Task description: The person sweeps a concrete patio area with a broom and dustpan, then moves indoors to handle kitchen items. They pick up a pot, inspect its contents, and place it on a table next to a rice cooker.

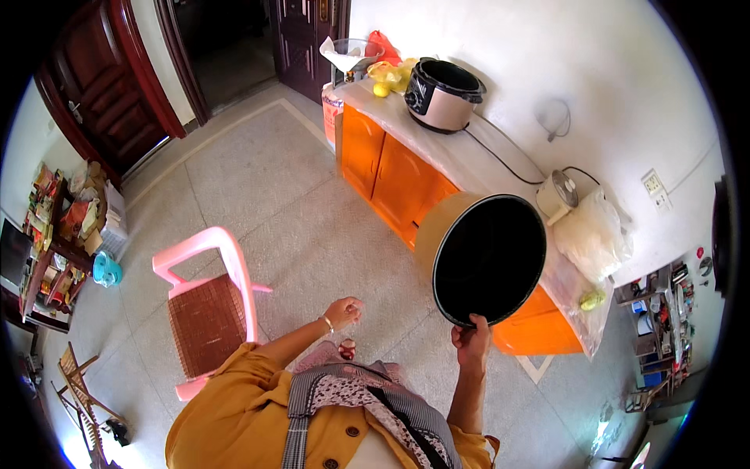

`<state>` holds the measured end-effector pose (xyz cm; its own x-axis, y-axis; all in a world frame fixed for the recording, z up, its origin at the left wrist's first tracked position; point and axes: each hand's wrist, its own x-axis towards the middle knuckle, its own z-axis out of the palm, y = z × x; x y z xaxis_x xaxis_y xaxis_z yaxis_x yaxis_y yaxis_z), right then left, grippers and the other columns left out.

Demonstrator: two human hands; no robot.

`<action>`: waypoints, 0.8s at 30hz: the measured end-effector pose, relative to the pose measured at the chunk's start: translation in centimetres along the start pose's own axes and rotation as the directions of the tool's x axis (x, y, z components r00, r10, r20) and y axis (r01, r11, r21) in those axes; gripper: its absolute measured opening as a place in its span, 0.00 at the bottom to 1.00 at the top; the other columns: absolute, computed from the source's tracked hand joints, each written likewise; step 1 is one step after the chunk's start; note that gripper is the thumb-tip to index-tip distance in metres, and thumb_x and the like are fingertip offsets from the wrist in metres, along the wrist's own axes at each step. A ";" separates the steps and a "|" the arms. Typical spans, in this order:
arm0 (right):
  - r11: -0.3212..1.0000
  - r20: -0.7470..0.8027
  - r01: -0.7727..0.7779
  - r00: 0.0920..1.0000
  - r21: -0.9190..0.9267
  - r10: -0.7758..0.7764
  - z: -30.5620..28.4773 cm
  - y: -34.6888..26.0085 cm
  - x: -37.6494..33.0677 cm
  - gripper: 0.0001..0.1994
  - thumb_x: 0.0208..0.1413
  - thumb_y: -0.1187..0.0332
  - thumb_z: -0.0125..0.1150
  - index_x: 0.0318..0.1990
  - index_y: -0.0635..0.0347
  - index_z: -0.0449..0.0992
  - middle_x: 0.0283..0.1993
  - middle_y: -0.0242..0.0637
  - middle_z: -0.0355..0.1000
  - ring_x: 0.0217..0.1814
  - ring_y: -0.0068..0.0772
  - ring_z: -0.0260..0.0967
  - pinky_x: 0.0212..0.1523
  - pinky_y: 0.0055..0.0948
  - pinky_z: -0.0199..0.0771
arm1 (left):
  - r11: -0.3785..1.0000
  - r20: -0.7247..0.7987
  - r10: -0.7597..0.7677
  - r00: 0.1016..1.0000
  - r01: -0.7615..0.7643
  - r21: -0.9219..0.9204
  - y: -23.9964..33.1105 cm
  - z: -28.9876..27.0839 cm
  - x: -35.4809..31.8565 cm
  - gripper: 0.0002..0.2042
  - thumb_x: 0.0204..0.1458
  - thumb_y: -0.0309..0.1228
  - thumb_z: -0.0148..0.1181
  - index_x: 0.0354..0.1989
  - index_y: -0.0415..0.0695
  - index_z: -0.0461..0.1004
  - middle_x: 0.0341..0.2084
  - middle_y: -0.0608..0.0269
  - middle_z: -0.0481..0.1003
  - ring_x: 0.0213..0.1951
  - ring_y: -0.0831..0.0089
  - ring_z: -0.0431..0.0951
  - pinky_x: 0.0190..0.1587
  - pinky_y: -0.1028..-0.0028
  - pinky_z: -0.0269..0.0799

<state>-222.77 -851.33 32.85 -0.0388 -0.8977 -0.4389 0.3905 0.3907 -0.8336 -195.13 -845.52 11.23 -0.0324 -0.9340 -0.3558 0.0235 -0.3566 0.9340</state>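
My right hand grips the near rim of a cooker's inner pot, its thumb over the edge. The pot is gold outside and black inside, tilted so that its dark mouth faces me. It is held up in front of an orange cabinet. My left hand, with a bracelet at the wrist, hangs over the floor holding nothing, its fingers loosely bent. On the far part of the cabinet top stands an electric cooker body, lidless, with a black interior. A cord runs from it along the countertop.
A pink chair with a brown woven seat stands at my left. The countertop also bears a small cream pot, a plastic bag, a green vegetable and a yellow bag. Shelves stand at far right.
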 end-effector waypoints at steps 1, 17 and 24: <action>1.000 0.018 0.001 1.000 0.016 -0.001 0.9 -1.2 1.8 0.08 0.42 0.65 0.49 0.25 0.59 0.63 0.14 0.36 0.60 0.10 0.28 0.56 0.08 0.19 0.48 | 1.000 -0.015 0.001 1.000 -0.001 -0.006 0.8 -0.5 1.2 0.12 0.49 0.28 0.49 0.42 0.40 0.66 0.26 0.61 0.74 0.26 0.77 0.74 0.28 0.77 0.71; 0.985 0.347 0.173 0.924 -0.013 -0.157 15.3 -23.7 33.9 0.10 0.44 0.64 0.50 0.25 0.63 0.64 0.15 0.36 0.61 0.12 0.27 0.58 0.09 0.19 0.51 | 0.957 -0.505 -0.159 0.848 0.006 -0.290 8.4 -2.2 19.8 0.12 0.49 0.25 0.49 0.43 0.41 0.66 0.27 0.59 0.73 0.27 0.75 0.75 0.29 0.78 0.72; 0.981 0.438 0.182 0.888 -0.063 -0.137 22.0 -27.1 44.5 0.10 0.46 0.63 0.49 0.22 0.60 0.64 0.17 0.35 0.62 0.13 0.25 0.58 0.10 0.19 0.50 | 0.962 -0.519 -0.075 0.851 -0.075 -0.261 12.3 -1.6 26.3 0.12 0.49 0.24 0.48 0.44 0.39 0.65 0.27 0.58 0.73 0.28 0.74 0.74 0.30 0.78 0.73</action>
<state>-214.88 -906.38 43.28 0.3154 -0.9402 -0.1286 0.3185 0.2325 -0.9190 -194.05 -874.49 13.35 0.4894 -0.7800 -0.3900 0.2857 -0.2791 0.9168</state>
